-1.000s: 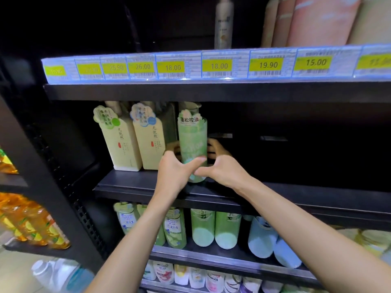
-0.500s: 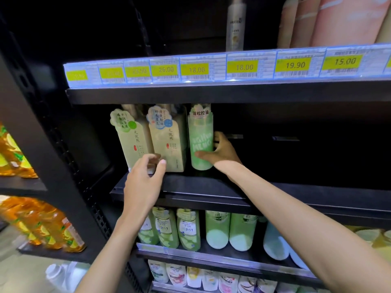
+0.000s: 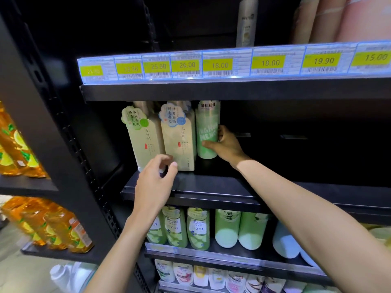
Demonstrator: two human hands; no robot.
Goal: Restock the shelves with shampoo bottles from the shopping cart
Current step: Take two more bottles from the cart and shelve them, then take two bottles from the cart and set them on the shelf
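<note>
Space on the middle shelf is now taken by the green shampoo bottle, which is stood upright just beside the two cream bottles (a second ago it was held at the shelf's front edge by both hands). It is clasped round its right side by the right grip. The left grip has been drawn off it and is held loosely curled, empty, near the cream bottles' bases. Placement is judged nearly done; only release is left.

A black shelf carries two cream bottles and a green bottle.
</note>
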